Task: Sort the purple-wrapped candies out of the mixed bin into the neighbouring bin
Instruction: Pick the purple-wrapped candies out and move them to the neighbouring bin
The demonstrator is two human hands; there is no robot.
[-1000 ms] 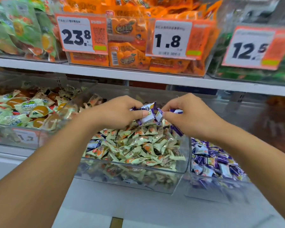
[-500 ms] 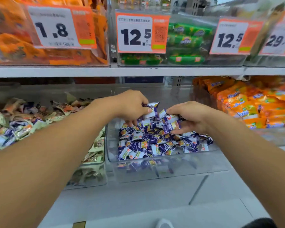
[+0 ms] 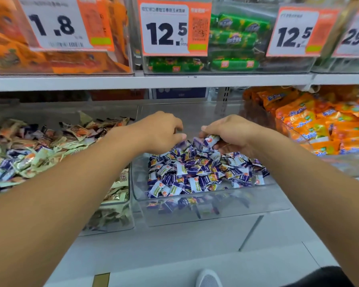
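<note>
While both hands are held over the neighbouring bin, a few purple-wrapped candies are seen pinched in the curled fingers of the right hand, just above the purple heap that already fills that bin. The left hand is curled with its fingertips turned down, close to the heap; whether a candy is kept in it cannot be told, because the area under the thumb is blurred. In the mixed bin on the left, some purple pieces are still lying among the pale green and orange wrappers, so the sorting is judged not finished.

Each candy is judged to be very light, with a small hard core and a thin, glossy wrapper that is probably slippery and crinkles easily. It is best taken at the thick middle between thumb and fingertip, not at the flat sealed ends, which may slide out. Several can be gathered at once, but loose pieces may be dropped.
</note>
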